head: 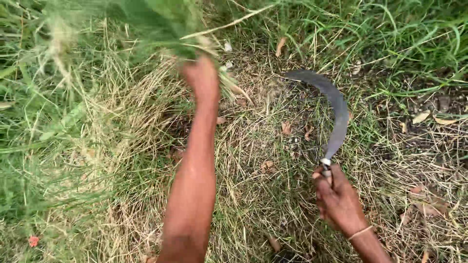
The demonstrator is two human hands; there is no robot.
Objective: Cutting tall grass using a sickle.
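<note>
Here the left hand (201,78) is stretched far forward, the forearm running straight up the middle of the view, and the fist is clamped around a bunch of green grass (146,24) that fans up and to the left, blurred at the edges. The grip itself is smeared, so the single fingers cannot be told apart, but the stalks plainly come out of the closed hand.

The right hand (337,199) sits low on the right, drawn closer to the body, with the wrist bent slightly inward. It is closed around the handle of a sickle (335,114), and the curved dark blade rises from the fist and arcs over to the left, its tip pointing toward the grass bunch yet well apart from it. A thin band (360,233) circles the right wrist.

Counted: two hands, one sickle, one gathered bunch of grass, one wristband. Dry straw-coloured grass (258,195) covers the ground between the arms, with several brown dead leaves (286,127) scattered on it. A small red speck (33,240) lies at the lower left.
</note>
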